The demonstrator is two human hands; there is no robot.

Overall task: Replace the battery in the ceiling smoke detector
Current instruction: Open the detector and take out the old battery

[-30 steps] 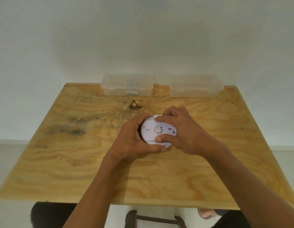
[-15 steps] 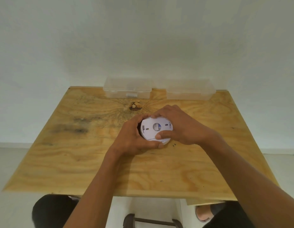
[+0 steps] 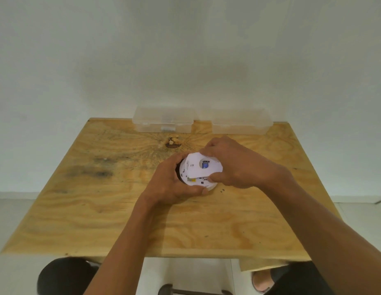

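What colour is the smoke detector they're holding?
White, with a small blue part showing through its round opening: smoke detector, head view.

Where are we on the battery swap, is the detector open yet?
Done: the detector is down on the table, back side up. In hand: left hand grips its body while right hand lifts the back plate, which sits tilted with a gap showing inner parts. Left: freeing the plate, swapping the battery, closing up. No loose battery is visible.
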